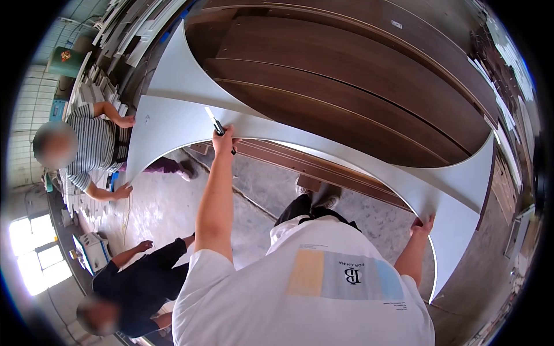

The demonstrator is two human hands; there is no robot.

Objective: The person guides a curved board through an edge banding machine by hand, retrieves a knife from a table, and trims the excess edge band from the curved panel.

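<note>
A large white panel (173, 118) with deep curved cutouts lies across dark brown boards (346, 63). My left hand (224, 140) is closed around a black-handled tool (217, 127) with a pale blade, like a utility knife, at the panel's curved near edge. On the right, my right hand (423, 224) grips the panel's inner edge, with fingers partly hidden. A second white piece with a curved edge (184, 72) shows beyond the panel at the upper left.
A person in a striped shirt (92, 138) has both hands at the panel's left end. Another person in dark clothes (138, 282) is at the lower left, near a white machine (92, 252). Stacked strips (98, 92) stand at the upper left.
</note>
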